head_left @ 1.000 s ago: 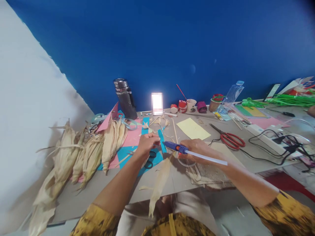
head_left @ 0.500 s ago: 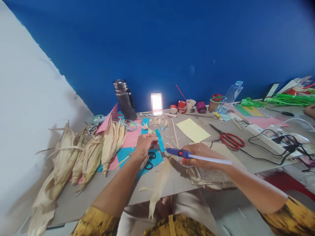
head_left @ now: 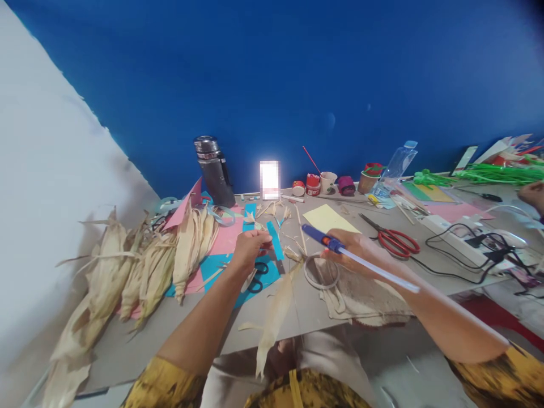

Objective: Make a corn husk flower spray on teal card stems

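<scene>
Between the fingertips of my left hand [head_left: 250, 249] is a narrow blue paper strip [head_left: 275, 240], held above the table. My right hand [head_left: 351, 249] is wrapped around a blue glue gun [head_left: 321, 237], with a long glue stick [head_left: 382, 269] running out of its back over my wrist. The gun's nozzle is apart from the strip. Below my right hand lies a roll of clear tape [head_left: 322, 272] beside a folded cloth [head_left: 365, 297]. A dry corn husk [head_left: 276, 311] hangs over the table's front edge. Under my left hand, black scissor handles [head_left: 258, 277] rest on blue paper [head_left: 272, 271].
Bundled corn husks [head_left: 106, 266] cover the left side, near a dark thermos [head_left: 215, 173]. Red-handled scissors [head_left: 397, 242], yellow paper [head_left: 329, 219] and a power strip [head_left: 459, 241] with tangled cables lie right. Paint jars [head_left: 313, 185] and a plastic bottle [head_left: 397, 167] stand by the wall. Another person's hand [head_left: 532, 197] shows far right.
My right hand has lifted the glue gun up and to the right, away from the blue strip, uncovering the tape roll. My left hand stays nearly still with the strip.
</scene>
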A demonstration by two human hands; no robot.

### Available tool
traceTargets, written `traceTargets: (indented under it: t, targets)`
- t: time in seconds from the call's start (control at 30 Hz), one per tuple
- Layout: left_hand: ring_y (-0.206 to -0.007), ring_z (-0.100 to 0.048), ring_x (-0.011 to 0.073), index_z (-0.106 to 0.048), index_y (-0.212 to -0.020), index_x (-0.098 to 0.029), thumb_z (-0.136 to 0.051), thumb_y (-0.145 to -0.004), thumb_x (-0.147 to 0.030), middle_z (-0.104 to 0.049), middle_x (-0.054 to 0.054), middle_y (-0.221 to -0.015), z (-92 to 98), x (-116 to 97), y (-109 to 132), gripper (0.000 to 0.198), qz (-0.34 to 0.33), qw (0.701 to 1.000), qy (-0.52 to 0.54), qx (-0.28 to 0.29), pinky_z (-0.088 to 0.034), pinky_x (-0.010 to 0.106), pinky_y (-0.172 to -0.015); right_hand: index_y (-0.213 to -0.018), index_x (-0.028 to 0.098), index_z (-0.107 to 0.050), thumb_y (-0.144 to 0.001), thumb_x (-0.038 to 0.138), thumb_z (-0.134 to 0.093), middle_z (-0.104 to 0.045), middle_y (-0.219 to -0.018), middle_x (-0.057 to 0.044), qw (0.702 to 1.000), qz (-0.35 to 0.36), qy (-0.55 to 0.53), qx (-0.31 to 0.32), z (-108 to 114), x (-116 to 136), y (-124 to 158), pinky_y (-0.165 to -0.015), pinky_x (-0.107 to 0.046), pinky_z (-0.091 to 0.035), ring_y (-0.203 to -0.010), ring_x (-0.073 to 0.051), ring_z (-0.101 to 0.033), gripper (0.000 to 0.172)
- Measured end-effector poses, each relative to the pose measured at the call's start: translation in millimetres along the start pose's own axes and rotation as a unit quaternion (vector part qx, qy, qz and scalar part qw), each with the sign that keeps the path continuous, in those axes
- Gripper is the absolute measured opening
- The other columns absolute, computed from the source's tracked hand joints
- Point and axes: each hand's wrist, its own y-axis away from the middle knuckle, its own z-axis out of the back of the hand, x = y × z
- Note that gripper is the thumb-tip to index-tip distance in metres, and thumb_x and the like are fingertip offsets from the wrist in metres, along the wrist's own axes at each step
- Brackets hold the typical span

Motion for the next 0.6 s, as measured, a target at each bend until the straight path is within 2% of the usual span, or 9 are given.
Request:
traceTargets:
  t: [0.03,0.1,0.23,0.33,0.4,0.47,0.53,0.6]
  targets:
    - [-0.054,-0.06,0.0148,-0.063,-0.062,-0.014,-0.071,-0.053,-0.024,-0.062,0.003,-0.055,0.6,-0.2,-0.1,0.016,-0.002,1.0,0.005,-0.002,-0.043,0.023,-0.05,-0.089,0.021,-0.057,-0.089,0.046,-0.052,-0.064,-0.086,-0.009,0.999,-0.011,0.032,-0.036,-0.4,-8.9,-4.3,-0.06,-0.03,-0.035,-0.074,-0.021,-0.058,0.025]
    - [-0.055,-0.061,0.0145,-0.063,-0.063,-0.014,-0.072,-0.053,-0.026,-0.063,0.003,-0.056,2.2,-0.8,-1.3,0.018,-0.002,1.0,0.012,-0.011,-0.043,0.022,-0.05,-0.098,0.019,-0.055,-0.087,0.04,-0.054,-0.063,-0.097,-0.01,0.994,-0.044,0.079,-0.066,-4.4,-29.5,-14.2,-0.063,-0.029,-0.035,-0.083,-0.022,-0.058,0.025]
    - [-0.056,-0.061,0.0144,-0.064,-0.068,-0.015,-0.075,-0.049,-0.026,-0.062,0.002,-0.057,7.9,-2.9,-8.4,0.024,0.003,0.998,0.05,-0.044,-0.042,0.021,-0.049,-0.104,0.016,-0.058,-0.081,0.034,-0.059,-0.062,-0.102,-0.011,0.99,-0.099,0.1,-0.033,-18.6,-69.1,-25.9,-0.067,-0.027,-0.036,-0.086,-0.021,-0.058,0.029]
    - [-0.052,-0.056,0.012,-0.061,-0.067,-0.016,-0.074,-0.049,-0.026,-0.059,0.0,-0.054,14.0,-5.9,-14.4,0.024,-0.018,0.99,0.112,-0.08,-0.039,0.02,-0.045,-0.104,0.013,-0.062,-0.078,0.028,-0.06,-0.063,-0.104,-0.013,0.988,-0.111,0.106,-0.004,-22.2,-81.3,-25.0,-0.071,-0.028,-0.037,-0.09,-0.023,-0.059,0.029]
    - [-0.052,-0.054,0.0107,-0.059,-0.067,-0.017,-0.074,-0.05,-0.025,-0.058,-0.001,-0.056,17.3,-7.8,-16.4,0.024,-0.031,0.983,0.145,-0.104,-0.037,0.02,-0.044,-0.109,0.014,-0.063,-0.075,0.022,-0.061,-0.061,-0.114,-0.016,0.989,-0.091,0.109,-0.024,-18.4,-74.5,-25.0,-0.077,-0.03,-0.038,-0.099,-0.025,-0.057,0.034]
    - [-0.054,-0.053,0.0098,-0.058,-0.068,-0.017,-0.075,-0.05,-0.025,-0.059,-0.001,-0.059,17.7,-8.6,-15.7,0.026,-0.031,0.981,0.164,-0.1,-0.036,0.019,-0.044,-0.109,0.017,-0.065,-0.076,0.019,-0.06,-0.062,-0.119,-0.013,0.992,-0.057,0.087,-0.075,-12.9,-54.8,-29.4,-0.08,-0.031,-0.039,-0.103,-0.025,-0.056,0.034]
    - [-0.054,-0.053,0.0089,-0.058,-0.069,-0.016,-0.076,-0.05,-0.025,-0.058,-0.002,-0.06,14.3,-7.6,-12.5,0.027,-0.017,0.983,0.169,-0.065,-0.037,0.019,-0.045,-0.097,0.019,-0.069,-0.083,0.023,-0.053,-0.069,-0.098,-0.007,0.994,-0.035,-0.005,-0.108,-11.2,-26.0,-39.7,-0.076,-0.029,-0.04,-0.09,-0.021,-0.06,0.021]
    - [-0.054,-0.052,0.0082,-0.058,-0.068,-0.016,-0.076,-0.051,-0.026,-0.056,-0.003,-0.059,8.3,-5.1,-7.8,0.027,-0.003,0.988,0.15,-0.021,-0.037,0.019,-0.047,-0.088,0.018,-0.069,-0.085,0.029,-0.051,-0.07,-0.081,-0.002,0.986,-0.002,-0.138,-0.088,-16.3,3.9,-54.8,-0.068,-0.026,-0.042,-0.073,-0.016,-0.059,0.021]
